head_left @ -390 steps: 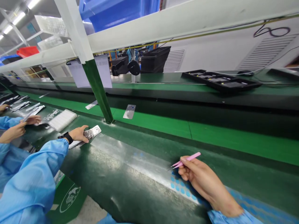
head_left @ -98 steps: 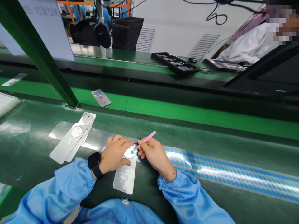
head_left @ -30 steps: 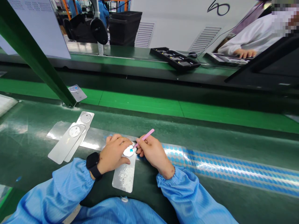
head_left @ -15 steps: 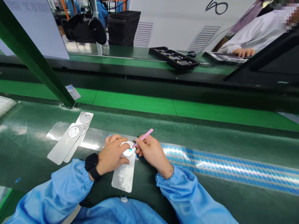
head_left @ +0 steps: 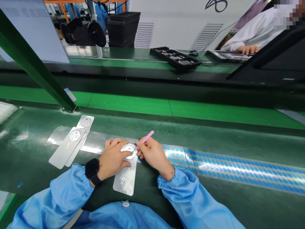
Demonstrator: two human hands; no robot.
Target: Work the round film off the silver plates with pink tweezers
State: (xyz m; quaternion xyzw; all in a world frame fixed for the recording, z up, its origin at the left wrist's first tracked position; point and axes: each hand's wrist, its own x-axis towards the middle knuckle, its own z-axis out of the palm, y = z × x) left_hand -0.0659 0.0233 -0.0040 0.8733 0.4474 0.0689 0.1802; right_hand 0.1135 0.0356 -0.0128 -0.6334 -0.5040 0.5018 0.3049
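A flat silver metal plate (head_left: pixel 124 183) with rounded corners lies on the bench in front of me, a white round part at its far end. My left hand (head_left: pixel 113 160) holds this plate, its index fingertip on the round part and its thumb over the face. Between my right hand's (head_left: pixel 153 156) thumb and fingers is a pair of slim pink tweezers (head_left: pixel 148 136), blunt end up. Their tip meets a small blue dot (head_left: pixel 132 152) on the round part, beside my left index finger. A clear strip of blue round stickers (head_left: pixel 214 167) runs off to the right of my right hand.
Several similar silver plates (head_left: pixel 62 149) lie overlapped at the left. A green post (head_left: pixel 47 73) rises at the far left edge. Another plate (head_left: pixel 71 94) lies on the green belt (head_left: pixel 131 100) beyond. Across it are a black tray (head_left: pixel 176 58) and a person's hand (head_left: pixel 247 49).
The view has shifted slightly. My hands, the tweezers and the plate keep nearly the same places relative to each other. The plate on the belt has slid a little left, partly behind the post.
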